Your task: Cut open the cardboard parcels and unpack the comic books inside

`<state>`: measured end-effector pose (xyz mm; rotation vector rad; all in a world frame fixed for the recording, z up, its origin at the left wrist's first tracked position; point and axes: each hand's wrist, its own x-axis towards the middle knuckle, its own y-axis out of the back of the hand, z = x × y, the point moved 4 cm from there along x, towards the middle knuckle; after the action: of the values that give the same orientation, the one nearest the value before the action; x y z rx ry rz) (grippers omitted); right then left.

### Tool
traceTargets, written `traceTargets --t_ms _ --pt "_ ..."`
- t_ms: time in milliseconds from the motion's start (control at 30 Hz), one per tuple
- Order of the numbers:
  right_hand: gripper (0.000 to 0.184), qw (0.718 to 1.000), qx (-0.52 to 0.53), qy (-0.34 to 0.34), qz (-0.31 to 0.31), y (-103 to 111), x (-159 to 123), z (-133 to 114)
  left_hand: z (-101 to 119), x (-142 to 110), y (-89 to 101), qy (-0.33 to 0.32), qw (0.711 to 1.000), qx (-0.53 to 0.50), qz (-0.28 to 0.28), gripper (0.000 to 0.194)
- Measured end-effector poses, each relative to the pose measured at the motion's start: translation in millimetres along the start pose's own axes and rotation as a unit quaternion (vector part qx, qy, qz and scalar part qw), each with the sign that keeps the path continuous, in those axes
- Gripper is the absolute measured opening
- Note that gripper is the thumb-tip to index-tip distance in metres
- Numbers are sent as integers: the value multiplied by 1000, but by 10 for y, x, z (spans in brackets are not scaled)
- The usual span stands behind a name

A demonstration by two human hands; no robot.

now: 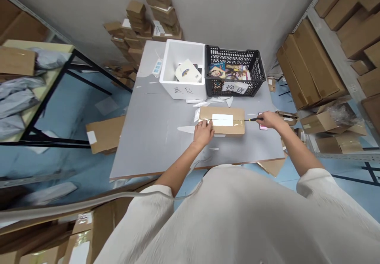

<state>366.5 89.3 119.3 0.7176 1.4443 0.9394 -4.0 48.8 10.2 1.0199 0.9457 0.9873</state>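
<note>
Cardboard box (223, 130) lay flat on the tabletop (154, 137), between the person's two hands.
Toward three o'clock, the right hand (268, 120) had its grip closed on a slim cutter (253, 119), its thin tip at the box's three-o'clock end. The left hand (204, 132) rested over the eight-o'clock corner, grip unclosed, fingers on the cardboard. A white label (222, 120) showed on the top face. From the box, a white bin (173, 90) stood at eleven o'clock and a black crate (252, 85) of books (233, 72) just past twelve; a phone (263, 127) lay at three, beside the right hand.
</note>
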Motion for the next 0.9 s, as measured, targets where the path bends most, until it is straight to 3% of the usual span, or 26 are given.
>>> traceTargets --t_ms 167,367,433,633,767,900 --pt "44 998 55 -18 0 -108 -130 287 80 76 8 -6 1000 5 0 54" --pt "41 990 136 22 35 -345 -148 401 528 372 -39 -141 988 -41 -49 63" --pt "39 985 165 28 41 -375 -139 414 654 482 -60 -160 984 -37 -67 70" --pt "37 969 233 44 62 -423 -84 415 804 689 -122 -138 984 9 -113 80" --pt "34 951 291 68 78 -501 -13 364 845 712 -131 -128 984 23 -121 84" --pt "35 936 337 87 56 -589 110 349 877 681 -124 -117 986 18 -119 85"
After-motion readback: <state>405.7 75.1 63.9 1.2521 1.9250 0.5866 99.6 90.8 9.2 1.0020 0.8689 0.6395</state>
